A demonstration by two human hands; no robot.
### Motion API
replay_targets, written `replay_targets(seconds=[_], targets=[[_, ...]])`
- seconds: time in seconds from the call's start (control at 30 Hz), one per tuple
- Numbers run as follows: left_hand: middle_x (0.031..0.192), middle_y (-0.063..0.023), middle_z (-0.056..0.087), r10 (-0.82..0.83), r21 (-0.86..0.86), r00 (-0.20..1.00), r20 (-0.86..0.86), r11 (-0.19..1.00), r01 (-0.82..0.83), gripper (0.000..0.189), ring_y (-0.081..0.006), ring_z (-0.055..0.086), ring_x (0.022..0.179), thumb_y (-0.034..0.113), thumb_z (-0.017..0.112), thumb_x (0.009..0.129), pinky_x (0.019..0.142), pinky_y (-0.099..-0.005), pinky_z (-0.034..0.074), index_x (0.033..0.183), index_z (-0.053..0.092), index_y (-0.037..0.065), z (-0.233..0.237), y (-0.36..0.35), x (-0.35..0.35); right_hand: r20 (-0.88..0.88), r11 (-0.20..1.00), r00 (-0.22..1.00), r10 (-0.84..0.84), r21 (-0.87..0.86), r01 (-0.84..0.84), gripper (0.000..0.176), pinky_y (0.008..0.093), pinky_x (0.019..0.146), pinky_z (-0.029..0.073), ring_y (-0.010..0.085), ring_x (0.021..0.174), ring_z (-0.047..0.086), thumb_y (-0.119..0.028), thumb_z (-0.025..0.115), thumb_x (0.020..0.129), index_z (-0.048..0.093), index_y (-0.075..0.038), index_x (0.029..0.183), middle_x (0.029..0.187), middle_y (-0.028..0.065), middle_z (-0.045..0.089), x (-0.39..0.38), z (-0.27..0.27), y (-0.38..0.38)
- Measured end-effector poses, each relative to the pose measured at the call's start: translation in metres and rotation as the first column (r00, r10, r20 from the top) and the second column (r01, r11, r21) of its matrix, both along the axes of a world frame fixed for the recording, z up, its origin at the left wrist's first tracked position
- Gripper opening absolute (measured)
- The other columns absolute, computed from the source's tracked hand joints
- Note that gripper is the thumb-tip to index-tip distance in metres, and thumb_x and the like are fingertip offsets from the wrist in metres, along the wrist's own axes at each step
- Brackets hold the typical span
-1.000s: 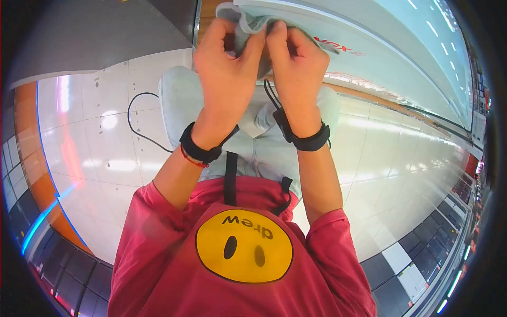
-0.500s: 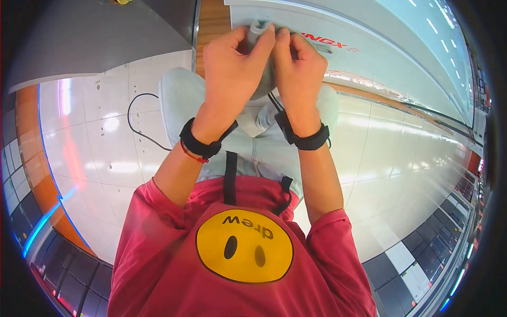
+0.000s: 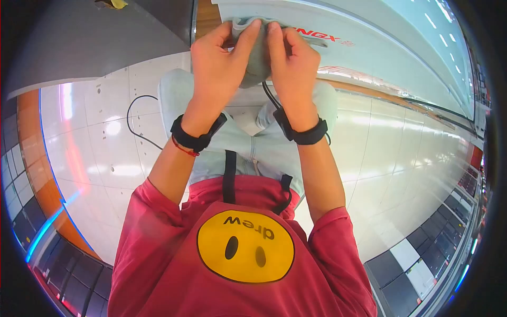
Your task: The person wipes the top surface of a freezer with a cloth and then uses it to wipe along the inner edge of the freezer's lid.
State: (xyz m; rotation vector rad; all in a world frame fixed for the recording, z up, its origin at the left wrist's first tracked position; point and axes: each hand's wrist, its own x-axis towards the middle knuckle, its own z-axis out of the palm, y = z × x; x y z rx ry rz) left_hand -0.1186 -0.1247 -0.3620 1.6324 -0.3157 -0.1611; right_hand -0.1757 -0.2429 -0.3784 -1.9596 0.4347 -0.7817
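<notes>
A grey-green cloth [image 3: 256,66] hangs between my two hands in front of a white panel. My left hand [image 3: 217,66] is closed on its upper left edge, thumb and fingers pinching the fabric. Close beside it, my right hand [image 3: 293,66] pinches the upper edge as well. Folds bunch up along the top, and a corner of the cloth sticks out past my right fingers. Its lower part droops over the space between my knees.
The white panel [image 3: 369,58] with red lettering stands just beyond my hands. A dark grey surface [image 3: 100,42] lies at upper left, with a yellowish scrap [image 3: 117,4] on it. A thin black cable [image 3: 128,119] loops over the tiled floor [image 3: 364,137].
Both hands have moved slightly left, and their thumbs are a little farther apart. More of the cloth's upper edge shows spread out between and beside the fingers.
</notes>
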Motion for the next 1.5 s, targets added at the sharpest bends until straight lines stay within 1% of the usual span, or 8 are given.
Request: replay_targets(seconds=[0.13,0.33,0.53,0.63,0.73,0.83,1.03,1.5], targets=[[0.078,-0.0058,0.074,0.047,0.022,0.998,0.044,0.999,-0.048,0.031,-0.0056,0.06,0.071,0.027,0.074,0.097,0.065,-0.0253,0.048,0.1,0.075,-0.003,-0.013,-0.002,-0.003,-0.01,0.987,1.0,0.014,0.16,-0.012,0.03,0.031,0.053,0.041,0.0171,0.053,0.049,-0.022,0.068,0.101,0.063,-0.001,0.081,0.06,0.01,0.057,-0.004,-0.009,0.004],[0.089,-0.0006,0.075,0.053,-0.017,0.993,0.109,0.999,-0.051,0.031,-0.0035,0.059,0.08,0.028,0.074,0.099,0.072,-0.022,0.049,0.109,0.076,-0.001,0.019,-0.002,-0.003,-0.007,0.999,1.0,-0.012,0.031,0.013,0.03,0.0316,0.053,0.042,0.016,0.052,0.052,-0.023,0.066,0.103,0.066,-0.001,0.083,0.06,0.0073,0.06,0.002,0.022,0.007],[0.089,-0.0012,0.075,-0.012,0.126,0.999,0.04,0.992,0.007,0.03,-0.0038,0.059,0.079,0.027,0.075,0.099,0.071,-0.0222,0.048,0.106,0.076,-0.002,-0.025,-0.003,0.001,-0.035,0.989,0.999,-0.004,0.146,0.009,0.028,0.031,0.052,0.04,0.0142,0.052,0.051,-0.023,0.064,0.104,0.066,-0.001,0.085,0.06,0.0059,0.058,-0.004,-0.008,0.008],[0.067,-0.0028,0.065,0.061,-0.015,0.996,0.066,0.998,-0.06,0.032,-0.0053,0.049,0.062,0.03,0.075,0.096,0.056,-0.0259,0.041,0.093,0.073,-0.002,-0.021,-0.011,-0.006,-0.06,0.948,0.998,-0.003,0.318,0.022,0.029,0.0298,0.052,0.04,0.0113,0.054,0.051,-0.024,0.063,0.105,0.064,-0.001,0.087,0.061,0.0036,0.058,-0.008,-0.003,0.012],[0.068,0.0006,0.065,0.105,-0.109,0.993,0.053,0.989,-0.099,0.033,-0.0038,0.049,0.063,0.031,0.074,0.097,0.056,-0.0252,0.04,0.092,0.073,-0.002,0.003,-0.012,-0.009,-0.023,0.938,0.999,0.03,0.346,-0.02,0.03,0.0281,0.051,0.039,0.0086,0.056,0.051,-0.025,0.062,0.106,0.062,-0.001,0.088,0.062,0.0022,0.059,-0.011,0.008,0.016],[0.069,0.0027,0.066,0.075,-0.046,0.996,0.04,0.996,-0.073,0.032,-0.0028,0.05,0.064,0.03,0.073,0.098,0.057,-0.0244,0.04,0.092,0.074,-0.002,0.01,-0.008,-0.008,-0.007,0.955,1.0,0.017,0.296,-0.014,0.031,0.0268,0.051,0.038,0.0073,0.056,0.05,-0.026,0.062,0.106,0.06,-0.001,0.087,0.063,0.0012,0.059,-0.013,0.018,0.018],[0.07,0.0019,0.066,0.043,-0.114,0.998,-0.052,0.992,-0.049,0.029,-0.0022,0.05,0.065,0.026,0.071,0.099,0.059,-0.0237,0.041,0.093,0.074,-0.002,-0.001,-0.012,-0.008,-0.03,0.873,0.999,0.029,0.488,-0.011,0.033,0.0256,0.05,0.037,0.0058,0.055,0.049,-0.026,0.062,0.106,0.06,-0.001,0.085,0.063,0.0007,0.058,-0.007,0.011,0.01],[0.068,0.0038,0.064,0.04,-0.128,0.998,-0.053,0.991,-0.047,0.033,-0.001,0.048,0.065,0.029,0.074,0.098,0.056,-0.0227,0.037,0.088,0.074,-0.002,0.005,-0.01,-0.006,0.029,0.868,1.0,0.011,0.496,-0.024,0.032,0.0244,0.051,0.036,0.0043,0.056,0.047,-0.025,0.063,0.106,0.06,-0.001,0.084,0.065,-0.002,0.057,-0.005,0.021,0.013]])
